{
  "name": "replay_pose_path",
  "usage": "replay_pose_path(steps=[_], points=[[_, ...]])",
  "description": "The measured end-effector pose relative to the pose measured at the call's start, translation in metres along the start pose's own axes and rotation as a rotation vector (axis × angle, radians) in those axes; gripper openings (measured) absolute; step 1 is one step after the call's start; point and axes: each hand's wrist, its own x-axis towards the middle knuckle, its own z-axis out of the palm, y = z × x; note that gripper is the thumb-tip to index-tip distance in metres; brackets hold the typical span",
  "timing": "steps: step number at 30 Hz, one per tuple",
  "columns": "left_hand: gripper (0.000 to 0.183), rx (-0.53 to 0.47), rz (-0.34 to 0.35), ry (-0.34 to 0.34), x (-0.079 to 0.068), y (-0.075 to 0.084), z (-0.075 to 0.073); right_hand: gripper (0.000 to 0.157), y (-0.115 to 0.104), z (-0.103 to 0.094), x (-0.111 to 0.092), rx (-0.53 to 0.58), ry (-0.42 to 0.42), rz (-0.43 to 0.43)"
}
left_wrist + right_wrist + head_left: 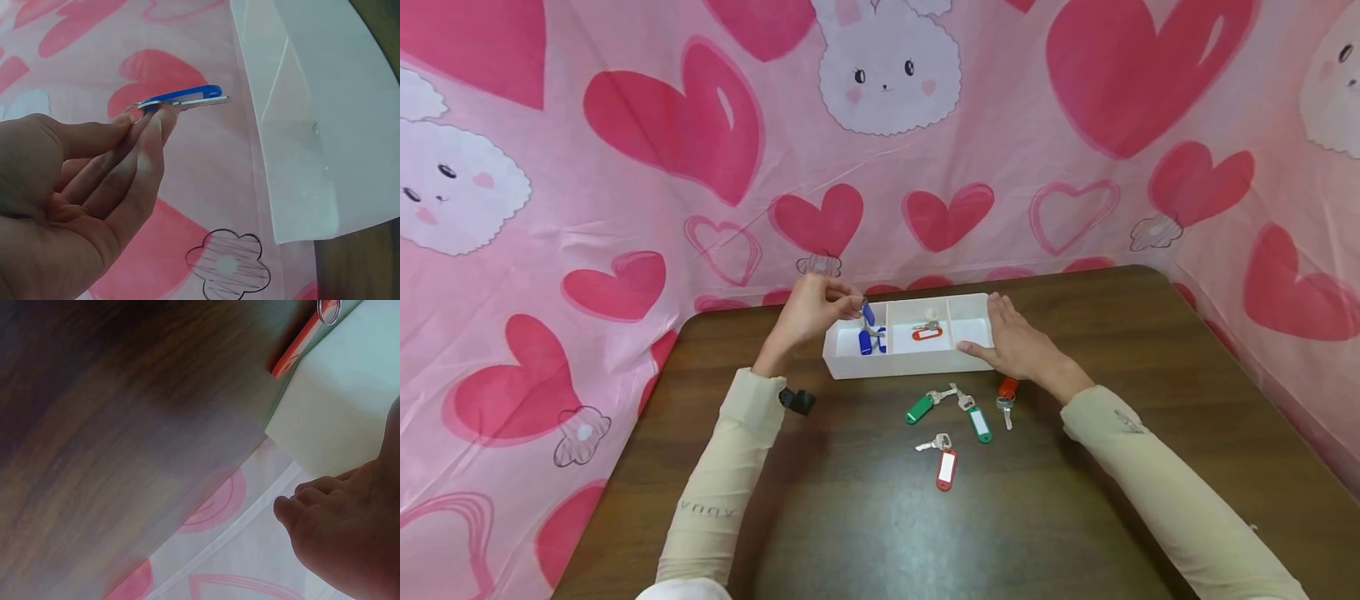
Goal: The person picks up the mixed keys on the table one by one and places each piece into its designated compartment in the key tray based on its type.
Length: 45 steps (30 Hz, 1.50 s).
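Observation:
Over the left compartment of a white three-compartment tray (902,365), my left hand (814,310) pinches a key with a blue tag (187,95) by its ring, between thumb and fingertips. Other blue-tagged keys (865,342) lie in that compartment below it. A key with a red tag (927,334) lies in the middle compartment. At the tray's right end, my right hand (1026,346) rests against the wall with its fingers straight and its thumb over the front rim. Nothing is seen lying in the right compartment, partly hidden by this hand.
In front of the tray lie two green-tagged keys, one with its tag (919,409) to the left, the other with its tag (980,424) lower right. A red-tagged key (947,470) lies nearer; another red tag (1008,387) is beside my right wrist. A heart-print cloth (880,167) hangs behind the wooden table (850,517).

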Motion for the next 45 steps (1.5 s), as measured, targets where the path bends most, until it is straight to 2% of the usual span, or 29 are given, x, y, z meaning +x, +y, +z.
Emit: replay_pose_path(steps=[8, 15, 25, 31, 45], points=[[0.020, 0.189, 0.010, -0.026, 0.011, 0.001, -0.009, 0.121, 0.000, 0.001, 0.000, 0.014, 0.001, -0.006], [0.018, 0.236, 0.032, -0.058, 0.023, -0.003, -0.019, 0.120, 0.001, 0.000, 0.000, 0.008, 0.000, -0.008], [0.018, 0.187, -0.007, -0.132, 0.038, -0.004, -0.027, 0.120, 0.002, 0.002, 0.000, 0.017, 0.005, -0.007], [0.018, 0.138, -0.016, -0.150, 0.046, -0.006, -0.029, 0.120, 0.002, 0.002, 0.000, 0.030, 0.006, -0.005], [0.021, 0.090, -0.110, -0.203, 0.061, -0.023, -0.026, 0.120, 0.003, 0.002, 0.000, 0.048, 0.012, -0.002]])
